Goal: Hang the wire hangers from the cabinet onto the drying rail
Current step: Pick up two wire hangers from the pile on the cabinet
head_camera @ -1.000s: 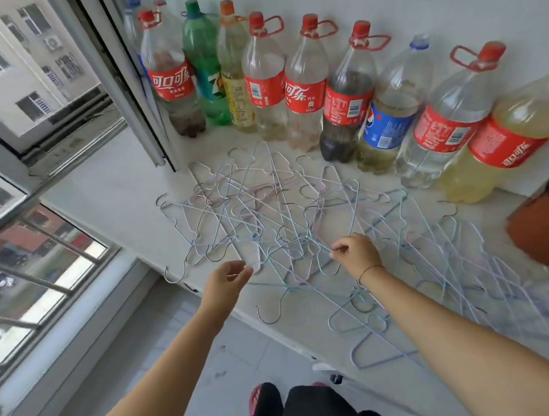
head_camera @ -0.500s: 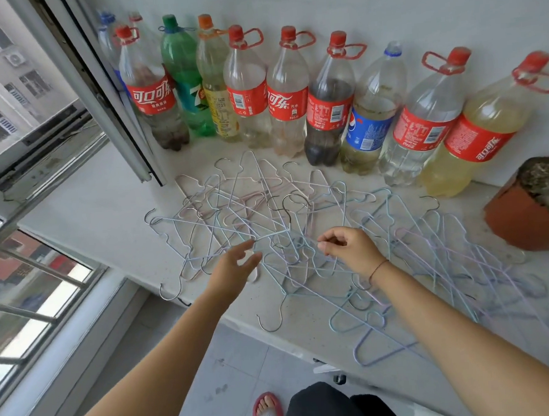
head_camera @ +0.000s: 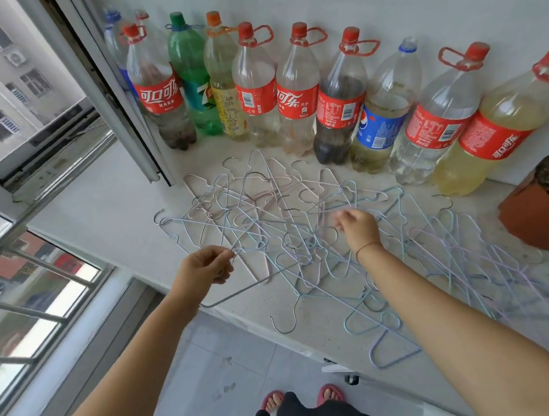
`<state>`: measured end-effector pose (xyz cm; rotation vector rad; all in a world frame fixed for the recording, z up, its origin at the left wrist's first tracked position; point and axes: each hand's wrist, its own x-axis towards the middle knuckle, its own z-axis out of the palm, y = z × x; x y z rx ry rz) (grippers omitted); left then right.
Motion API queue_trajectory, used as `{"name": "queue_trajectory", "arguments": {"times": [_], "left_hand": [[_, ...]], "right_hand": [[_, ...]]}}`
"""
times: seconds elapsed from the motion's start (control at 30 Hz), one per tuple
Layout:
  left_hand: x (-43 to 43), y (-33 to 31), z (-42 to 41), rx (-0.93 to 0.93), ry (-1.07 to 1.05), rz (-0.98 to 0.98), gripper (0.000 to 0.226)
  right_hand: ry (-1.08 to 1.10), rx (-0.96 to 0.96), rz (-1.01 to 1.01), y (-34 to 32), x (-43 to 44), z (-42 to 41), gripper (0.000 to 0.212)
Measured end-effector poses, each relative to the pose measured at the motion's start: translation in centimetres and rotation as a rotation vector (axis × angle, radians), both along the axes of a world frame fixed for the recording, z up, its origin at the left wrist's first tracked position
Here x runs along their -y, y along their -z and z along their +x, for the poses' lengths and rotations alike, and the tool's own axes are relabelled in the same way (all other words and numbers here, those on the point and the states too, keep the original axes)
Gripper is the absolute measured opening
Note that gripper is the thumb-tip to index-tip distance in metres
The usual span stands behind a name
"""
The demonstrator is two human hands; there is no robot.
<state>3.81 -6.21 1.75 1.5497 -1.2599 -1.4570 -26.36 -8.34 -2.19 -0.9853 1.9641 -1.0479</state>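
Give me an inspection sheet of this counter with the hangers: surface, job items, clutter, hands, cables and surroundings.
Surface: pale speckled countertop; a few hangers overhang its front edge.
Job's things: wire hangers tangled in one flat pile; drying rail not in view.
Clutter: row of plastic bottles along the wall; terracotta pot at the far right.
Grippers: left hand pinches one grey hanger at the pile's near-left edge; right hand curled over the pile's middle, grip unclear.
Cables: nothing seen.
Surroundings: open window at left; tiled floor below.
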Motion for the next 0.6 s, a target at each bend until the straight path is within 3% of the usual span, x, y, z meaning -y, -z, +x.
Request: {"name": "queue_trajectory", "arguments": {"times": [0.07, 0.13, 0.23, 0.6], "left_hand": [[-0.3, 0.0, 1.6, -0.037, -0.062, 0.019, 0.017], [-0.5, 0.0, 2.8, -0.07, -0.12, 0.033, 0.016], [-0.6, 0.1, 3.7, -0.087, -0.16, 0.048, 0.015], [0.3, 0.1, 3.3, -0.112, -0.229, 0.043, 0.015]], "right_hand": [[0.082, -0.121, 0.068, 1.0, 0.7, 0.2, 0.023], [0.003, -0.18, 0.134, 1.7, 0.8, 1.2, 0.022], [-0.104, -0.207, 0.184, 2.7, 0.9, 2.7, 0.019], [-0.097, -0.329, 0.289, 3.1, 1.3, 3.7, 0.016]]}}
